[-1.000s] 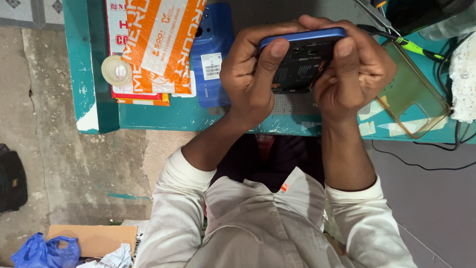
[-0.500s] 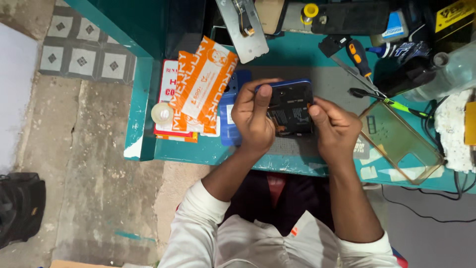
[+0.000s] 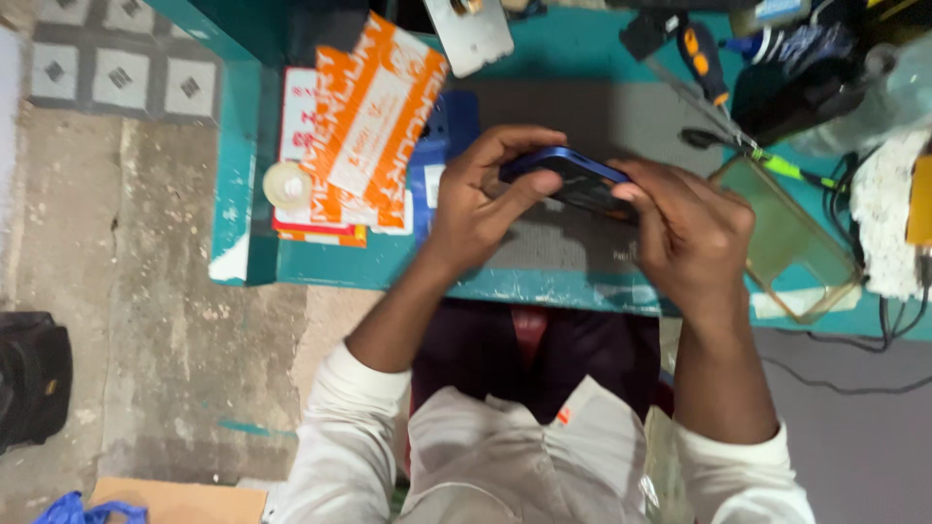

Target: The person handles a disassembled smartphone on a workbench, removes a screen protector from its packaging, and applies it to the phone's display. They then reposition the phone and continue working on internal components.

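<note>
Both of my hands grip a blue smartphone (image 3: 573,177) just above a grey work mat (image 3: 573,247) on the teal bench. My left hand (image 3: 485,199) holds its left end, thumb pressed along the edge and fingers curled over the top. My right hand (image 3: 691,233) clasps the right end, covering that side. The phone is tilted so its blue rim and dark face show.
Orange-and-white packets (image 3: 364,126) and a tape roll (image 3: 287,184) lie at the left of the teal bench (image 3: 320,267). A clear phone case (image 3: 791,243), a green-tipped tool (image 3: 777,160), a screwdriver (image 3: 704,63), cables and a white cloth (image 3: 888,218) crowd the right. A dark bag (image 3: 34,378) sits on the floor.
The camera view has shifted back from the bench. The phone has tilted and come lower toward the mat, with my right hand now wrapped further over its right end.
</note>
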